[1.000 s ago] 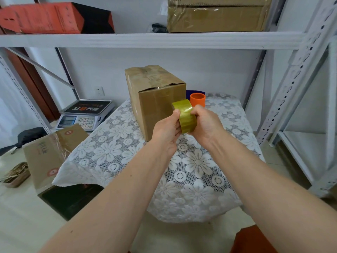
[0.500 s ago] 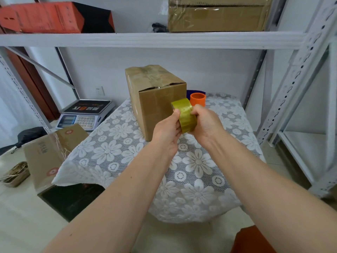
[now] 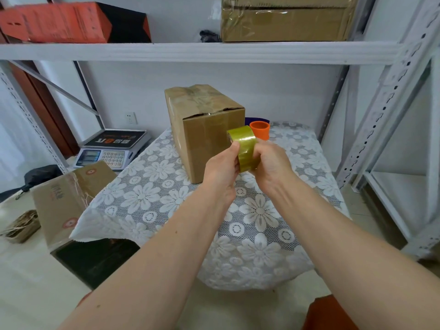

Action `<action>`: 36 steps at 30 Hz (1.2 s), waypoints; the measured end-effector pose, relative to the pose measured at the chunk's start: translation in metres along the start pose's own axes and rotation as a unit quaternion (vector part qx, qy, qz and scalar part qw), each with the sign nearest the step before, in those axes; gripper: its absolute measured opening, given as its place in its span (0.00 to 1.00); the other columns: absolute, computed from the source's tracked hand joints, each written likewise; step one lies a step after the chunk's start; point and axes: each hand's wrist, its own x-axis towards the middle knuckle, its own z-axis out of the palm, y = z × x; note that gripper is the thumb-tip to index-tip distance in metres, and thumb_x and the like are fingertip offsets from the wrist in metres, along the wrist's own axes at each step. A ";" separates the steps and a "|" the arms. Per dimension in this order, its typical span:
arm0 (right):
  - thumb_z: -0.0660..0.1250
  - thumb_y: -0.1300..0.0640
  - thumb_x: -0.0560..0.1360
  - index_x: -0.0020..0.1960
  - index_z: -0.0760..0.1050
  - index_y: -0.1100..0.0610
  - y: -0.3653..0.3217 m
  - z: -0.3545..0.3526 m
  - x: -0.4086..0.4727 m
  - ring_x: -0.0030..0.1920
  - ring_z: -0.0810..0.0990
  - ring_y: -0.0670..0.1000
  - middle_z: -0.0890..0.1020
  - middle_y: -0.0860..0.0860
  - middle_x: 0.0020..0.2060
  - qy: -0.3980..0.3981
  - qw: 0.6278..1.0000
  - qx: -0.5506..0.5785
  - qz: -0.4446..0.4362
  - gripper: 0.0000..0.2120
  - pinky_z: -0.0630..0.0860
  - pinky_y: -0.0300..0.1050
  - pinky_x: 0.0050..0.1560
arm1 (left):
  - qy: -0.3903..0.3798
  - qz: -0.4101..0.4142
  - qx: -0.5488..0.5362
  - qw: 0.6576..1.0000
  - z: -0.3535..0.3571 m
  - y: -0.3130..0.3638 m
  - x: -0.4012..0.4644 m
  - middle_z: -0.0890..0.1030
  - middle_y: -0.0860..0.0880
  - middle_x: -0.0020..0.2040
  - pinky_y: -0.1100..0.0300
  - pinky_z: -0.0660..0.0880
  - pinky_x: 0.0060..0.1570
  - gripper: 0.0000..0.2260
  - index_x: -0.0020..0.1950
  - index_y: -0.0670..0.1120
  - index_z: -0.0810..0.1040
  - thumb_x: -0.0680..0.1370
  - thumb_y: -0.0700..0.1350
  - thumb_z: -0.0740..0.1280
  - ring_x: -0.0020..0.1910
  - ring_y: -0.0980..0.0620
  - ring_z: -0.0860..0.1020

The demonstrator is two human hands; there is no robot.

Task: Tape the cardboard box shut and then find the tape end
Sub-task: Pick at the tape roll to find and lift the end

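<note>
Now tape roll [image 3: 242, 148] betw. left hand [image 3: 221, 167] & right hand [image 3: 271, 163], both gripping it.

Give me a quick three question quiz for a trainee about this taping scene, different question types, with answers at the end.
1. True or false: the tape roll is lying on the table.
2. What stands right behind the tape roll? A) scale B) cardboard box C) red box
3. Fill in: the orange cup is on the box's ___ side.

Key
1. False: the left hand and right hand both hold it.
2. B, the cardboard box.
3. Right.
</note>
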 end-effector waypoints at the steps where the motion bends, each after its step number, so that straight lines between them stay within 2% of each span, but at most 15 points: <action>1: 0.57 0.68 0.60 0.38 0.74 0.59 0.000 0.000 0.000 0.41 0.72 0.55 0.74 0.58 0.39 -0.011 1.000 0.009 0.000 0.11 0.70 0.48 0.41 | 0.003 0.005 0.004 1.000 0.000 0.001 0.001 0.84 0.41 0.51 0.58 0.78 0.53 0.11 0.55 0.39 0.81 0.79 0.46 0.66 0.50 0.48 0.83; 3: 0.59 0.65 0.65 0.38 0.71 0.57 -0.002 0.001 0.001 0.38 0.73 0.54 0.74 0.58 0.39 -0.019 0.999 0.029 0.005 0.05 0.70 0.45 0.37 | 0.010 0.005 0.003 1.000 0.000 0.001 0.001 0.84 0.42 0.52 0.60 0.78 0.49 0.11 0.56 0.39 0.80 0.79 0.46 0.66 0.49 0.49 0.83; 5: 0.59 0.65 0.69 0.35 0.69 0.55 -0.003 0.001 0.002 0.37 0.74 0.52 0.75 0.56 0.37 -0.005 1.000 0.027 0.015 0.07 0.70 0.45 0.36 | 0.011 -0.001 -0.007 1.000 0.000 0.001 0.001 0.84 0.42 0.52 0.61 0.78 0.49 0.12 0.57 0.39 0.80 0.79 0.46 0.66 0.49 0.49 0.83; 8: 0.60 0.67 0.69 0.36 0.69 0.56 -0.003 0.003 0.002 0.40 0.73 0.54 0.74 0.55 0.37 0.010 0.999 0.030 0.019 0.08 0.70 0.47 0.38 | 0.015 -0.006 -0.009 1.000 0.000 0.000 0.001 0.84 0.42 0.52 0.60 0.78 0.51 0.12 0.57 0.40 0.80 0.79 0.46 0.66 0.50 0.49 0.83; 12: 0.58 0.70 0.66 0.35 0.70 0.56 -0.001 0.001 0.003 0.42 0.72 0.55 0.73 0.54 0.36 0.001 0.999 0.031 0.011 0.09 0.69 0.49 0.42 | 0.016 -0.004 -0.011 1.000 0.001 0.001 0.000 0.84 0.41 0.51 0.58 0.78 0.53 0.09 0.52 0.41 0.81 0.79 0.46 0.66 0.50 0.48 0.83; 14: 0.57 0.69 0.64 0.37 0.71 0.59 -0.001 0.000 0.003 0.40 0.72 0.55 0.73 0.55 0.36 -0.019 0.999 0.043 0.003 0.08 0.70 0.48 0.40 | 0.015 -0.003 -0.008 1.000 0.002 0.002 0.000 0.84 0.41 0.51 0.56 0.78 0.56 0.09 0.51 0.41 0.81 0.79 0.46 0.66 0.51 0.48 0.83; 16: 0.59 0.66 0.67 0.36 0.71 0.58 -0.002 0.000 0.002 0.37 0.74 0.52 0.75 0.55 0.35 -0.038 0.998 0.053 0.001 0.06 0.71 0.46 0.37 | 0.021 -0.009 -0.012 1.000 0.002 0.003 0.001 0.84 0.42 0.50 0.55 0.78 0.57 0.09 0.51 0.41 0.81 0.79 0.46 0.67 0.50 0.47 0.83; 18: 0.61 0.65 0.71 0.32 0.71 0.55 -0.003 0.001 0.001 0.34 0.75 0.50 0.76 0.52 0.32 -0.037 0.998 0.054 0.003 0.11 0.71 0.44 0.36 | 0.025 -0.015 -0.021 0.999 0.002 0.003 0.001 0.84 0.42 0.48 0.56 0.78 0.55 0.08 0.50 0.41 0.81 0.79 0.45 0.66 0.47 0.49 0.83; 22: 0.61 0.68 0.72 0.36 0.75 0.57 -0.002 -0.001 0.001 0.39 0.75 0.52 0.77 0.54 0.35 -0.027 0.999 0.036 -0.003 0.10 0.70 0.46 0.39 | 0.023 -0.023 -0.041 0.999 0.002 0.001 0.001 0.84 0.44 0.44 0.59 0.78 0.51 0.08 0.48 0.41 0.80 0.80 0.45 0.65 0.42 0.51 0.82; 24: 0.56 0.67 0.71 0.44 0.77 0.63 -0.002 -0.001 0.001 0.42 0.74 0.54 0.77 0.58 0.40 -0.039 0.998 0.039 0.004 0.11 0.71 0.46 0.41 | 0.025 -0.025 -0.048 0.998 0.001 0.001 0.001 0.84 0.44 0.45 0.58 0.78 0.52 0.09 0.50 0.40 0.80 0.80 0.45 0.65 0.43 0.51 0.82; 26: 0.53 0.66 0.70 0.54 0.77 0.68 -0.003 0.000 0.000 0.45 0.74 0.55 0.78 0.60 0.45 -0.049 0.998 0.040 0.012 0.18 0.71 0.46 0.42 | 0.028 -0.024 -0.054 0.998 0.002 0.003 0.000 0.84 0.43 0.45 0.57 0.78 0.53 0.10 0.52 0.39 0.80 0.80 0.45 0.64 0.44 0.50 0.82; 27: 0.53 0.66 0.71 0.55 0.77 0.68 -0.004 0.001 -0.002 0.44 0.75 0.54 0.79 0.60 0.45 -0.052 0.998 0.031 0.005 0.19 0.72 0.45 0.43 | 0.029 -0.023 -0.058 0.998 0.003 0.003 0.000 0.83 0.43 0.45 0.56 0.79 0.52 0.10 0.51 0.39 0.79 0.81 0.45 0.63 0.43 0.49 0.82; 31: 0.59 0.68 0.73 0.43 0.78 0.59 -0.004 0.001 -0.004 0.44 0.75 0.51 0.78 0.52 0.39 -0.028 0.997 -0.056 -0.036 0.10 0.71 0.48 0.47 | 0.038 -0.028 -0.086 0.995 0.003 0.005 -0.001 0.82 0.42 0.43 0.53 0.79 0.50 0.10 0.47 0.39 0.77 0.82 0.43 0.60 0.41 0.48 0.81; 34: 0.63 0.64 0.75 0.42 0.77 0.57 -0.001 -0.004 -0.001 0.48 0.74 0.52 0.78 0.53 0.44 -0.034 0.990 -0.129 -0.043 0.07 0.72 0.56 0.58 | 0.033 -0.033 -0.092 0.995 0.000 0.006 -0.001 0.81 0.41 0.43 0.50 0.78 0.51 0.10 0.47 0.38 0.76 0.83 0.42 0.59 0.42 0.47 0.81; 36: 0.64 0.62 0.76 0.42 0.77 0.57 -0.001 -0.006 -0.001 0.49 0.75 0.52 0.78 0.54 0.45 -0.044 0.985 -0.157 -0.050 0.06 0.72 0.56 0.60 | 0.027 -0.031 -0.092 0.995 -0.002 0.006 -0.001 0.81 0.41 0.43 0.49 0.78 0.53 0.10 0.47 0.38 0.76 0.82 0.42 0.60 0.42 0.47 0.81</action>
